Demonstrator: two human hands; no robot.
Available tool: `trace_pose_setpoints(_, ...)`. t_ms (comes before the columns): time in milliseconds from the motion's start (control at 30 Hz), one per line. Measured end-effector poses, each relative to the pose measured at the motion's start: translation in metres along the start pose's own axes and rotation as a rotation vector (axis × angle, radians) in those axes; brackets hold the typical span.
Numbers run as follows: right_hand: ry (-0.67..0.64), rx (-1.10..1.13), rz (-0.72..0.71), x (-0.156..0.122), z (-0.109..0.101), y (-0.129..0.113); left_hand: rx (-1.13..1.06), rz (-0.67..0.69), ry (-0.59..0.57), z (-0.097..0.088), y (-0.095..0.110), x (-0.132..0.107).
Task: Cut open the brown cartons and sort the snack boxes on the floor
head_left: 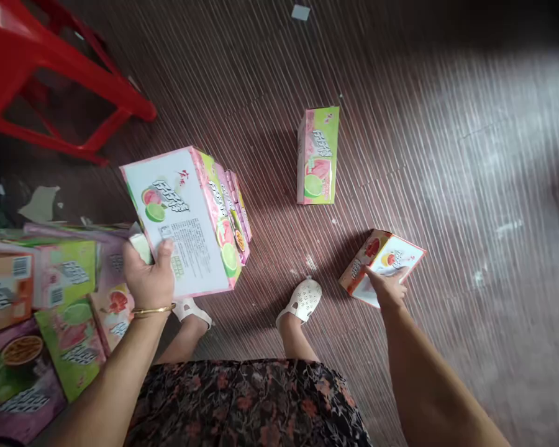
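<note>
My left hand is closed on the near-left corner of a carton, its thumb on the white printed face with pink guava and green lime pictures. Just past that carton's green-and-pink side, purple cartons show, mostly hidden behind it. Lower right, my right hand is closed on a smaller-looking orange-and-white carton, one finger stretched across it towards the orange side. Whether this carton rests on the floor cannot be seen. Between and beyond both hands, a green-and-pink carton lies on the floor.
On the left is a pile of flat, colourful cartons. A red plastic stool stands at upper left. Paper scraps lie on the brown striped floor. My feet in white clogs are at lower centre.
</note>
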State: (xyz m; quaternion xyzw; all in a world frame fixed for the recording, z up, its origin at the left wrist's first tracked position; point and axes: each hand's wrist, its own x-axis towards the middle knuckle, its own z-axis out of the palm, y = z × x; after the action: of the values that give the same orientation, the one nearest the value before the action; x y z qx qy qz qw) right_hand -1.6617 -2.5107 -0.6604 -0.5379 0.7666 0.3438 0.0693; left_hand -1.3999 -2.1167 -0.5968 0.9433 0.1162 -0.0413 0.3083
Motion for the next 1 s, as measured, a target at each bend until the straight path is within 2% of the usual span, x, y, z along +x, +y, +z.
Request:
trace_pose_setpoints(100, 0.059, 0.093, -0.023, -0.028, -0.008, 0.002, 0.032, -0.041, 0.019, 0.002, -0.004, -0.004)
trace_pose_setpoints(167, 0.113, 0.170, -0.133, -0.068, -0.024, 0.009, 0.058, -0.092, 0.003, 0.003, -0.005, -0.006)
trace_pose_setpoints(233, 0.158, 0.237, -0.374, -0.125, -0.050, 0.016, 0.062, -0.149, -0.035, 0.002, -0.003, -0.006)
trace_pose_setpoints(300, 0.200, 0.279, -0.687, -0.195, -0.080, 0.019, 0.063, -0.211, -0.074, -0.006, 0.004, -0.004)
trace_pose_setpoints(367, 0.267, 0.290, -0.932, -0.270, -0.101, 0.013, 0.037, -0.284, -0.090, -0.021, 0.015, 0.000)
trace_pose_setpoints(400, 0.279, 0.296, -0.996, -0.307, -0.106, 0.005, 0.006, -0.318, -0.091, -0.032, 0.021, 0.002)
trace_pose_setpoints(500, 0.244, 0.247, -1.020, -0.399, -0.094, -0.031, -0.100, -0.357, -0.092, -0.070, 0.043, 0.006)
trace_pose_setpoints(567, 0.169, 0.162, -0.984, -0.438, -0.073, -0.057, -0.170, -0.301, -0.140, -0.090, 0.055, 0.009)
trace_pose_setpoints(600, 0.133, 0.126, -0.979, -0.449, -0.062, -0.067, -0.196, -0.256, -0.182, -0.096, 0.059, 0.011)
trace_pose_setpoints(667, 0.105, 0.120, -1.011, -0.452, -0.043, -0.081, -0.204, -0.156, -0.249, -0.100, 0.062, 0.018)
trace_pose_setpoints(700, 0.117, 0.158, -1.039, -0.444, -0.037, -0.086, -0.175, -0.117, -0.263, -0.098, 0.061, 0.022)
trace_pose_setpoints(767, 0.190, 0.278, -1.067, -0.411, -0.031, -0.095, -0.104, -0.068, -0.265, -0.090, 0.055, 0.028)
trace_pose_setpoints(867, 0.317, 0.363, -0.950, -0.325, -0.033, -0.123, -0.101, -0.015, -0.221, -0.076, 0.041, 0.025)
trace_pose_setpoints(967, 0.259, 0.217, -0.791, -0.231, -0.029, -0.171, -0.145, 0.033, -0.109, -0.069, 0.034, 0.015)
trace_pose_setpoints(1000, 0.224, 0.160, -0.789, -0.204, -0.026, -0.189, -0.153, 0.052, -0.072, -0.069, 0.034, 0.012)
